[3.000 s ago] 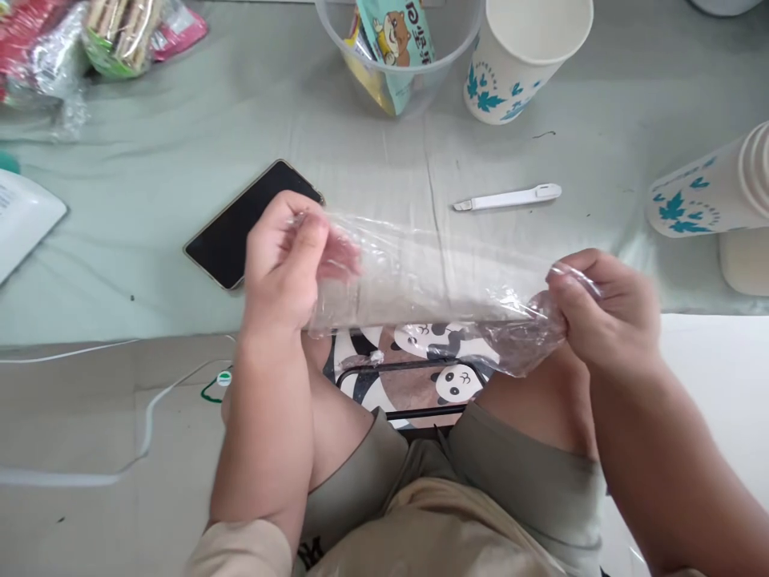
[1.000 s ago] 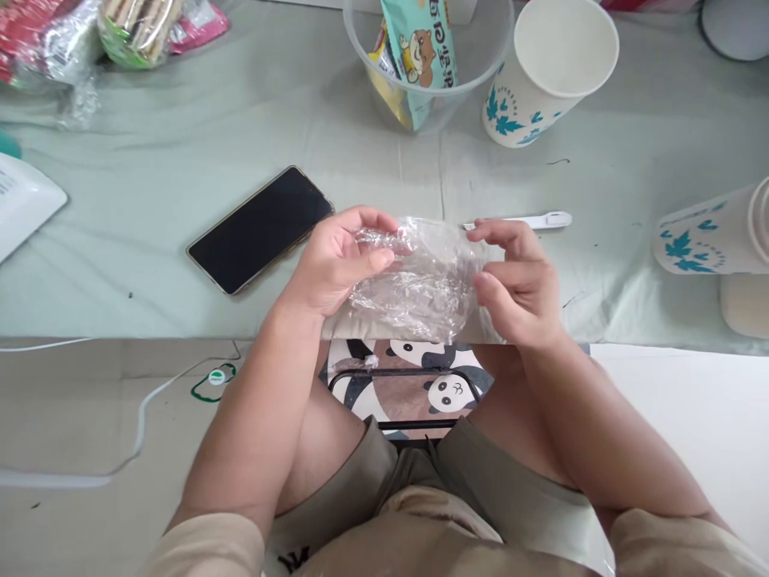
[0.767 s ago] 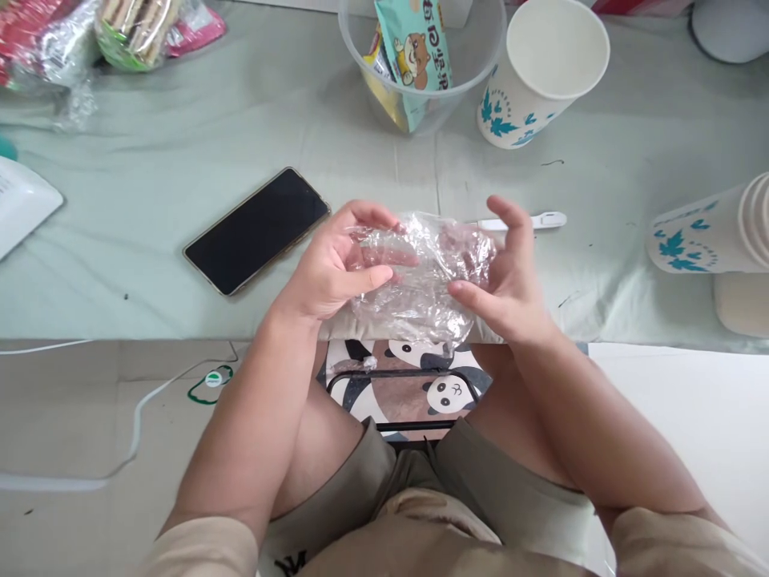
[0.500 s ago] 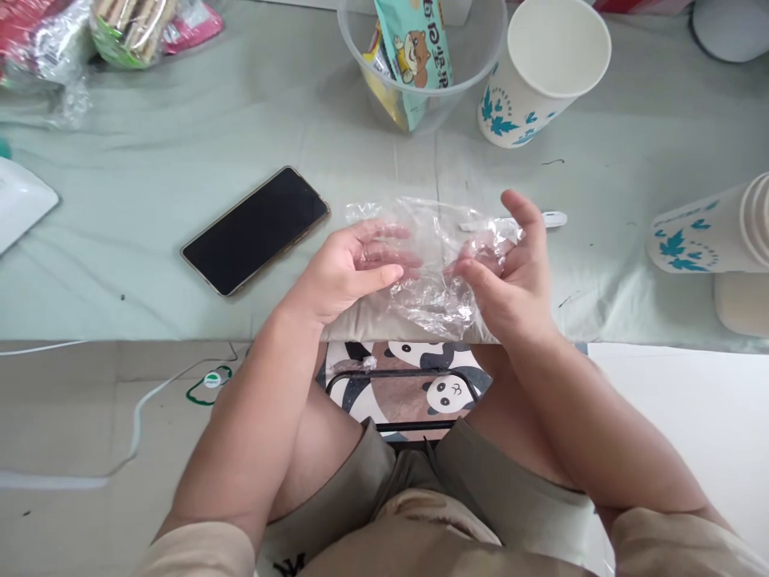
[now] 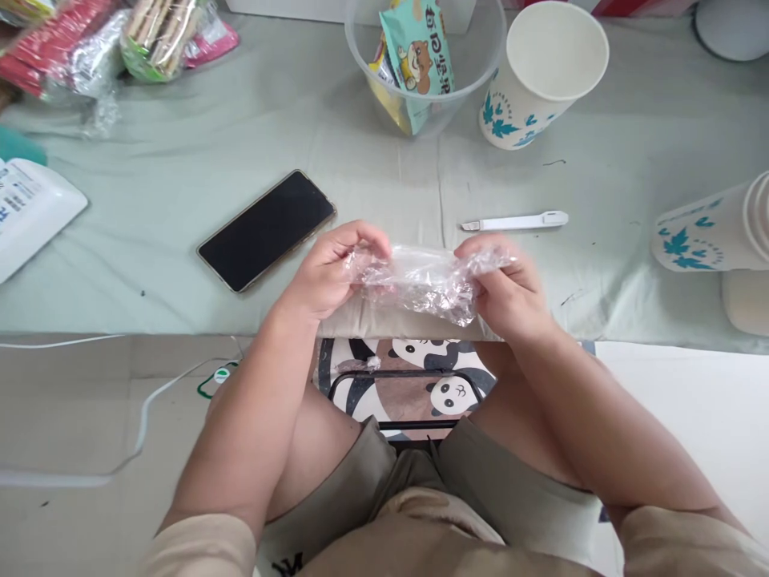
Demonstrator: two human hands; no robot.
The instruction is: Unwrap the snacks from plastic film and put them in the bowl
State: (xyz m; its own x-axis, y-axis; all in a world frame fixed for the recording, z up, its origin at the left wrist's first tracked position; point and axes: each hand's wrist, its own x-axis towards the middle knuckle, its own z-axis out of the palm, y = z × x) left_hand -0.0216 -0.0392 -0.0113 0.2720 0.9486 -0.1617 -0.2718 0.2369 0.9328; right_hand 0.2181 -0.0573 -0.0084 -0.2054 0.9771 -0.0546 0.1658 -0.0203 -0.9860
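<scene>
A crumpled clear plastic bag stretches between my two hands, just above the near edge of the table. My left hand is closed on its left end, fingers curled in. The bag's right end is gripped by my right hand, between thumb and bent fingers. Just beyond my right hand lies a white utility knife, flat on the cloth. A black smartphone rests face up beyond my left hand.
A clear plastic tub holding snack packets stands at the back. Beside it is an upright paper cup. Stacked cups lie at the right. Wrapped food and a white pack are at the left.
My hands, spread and opening the bag before, have closed on its two ends. The bag is now gathered into a narrower strip, and the utility knife is fully uncovered.
</scene>
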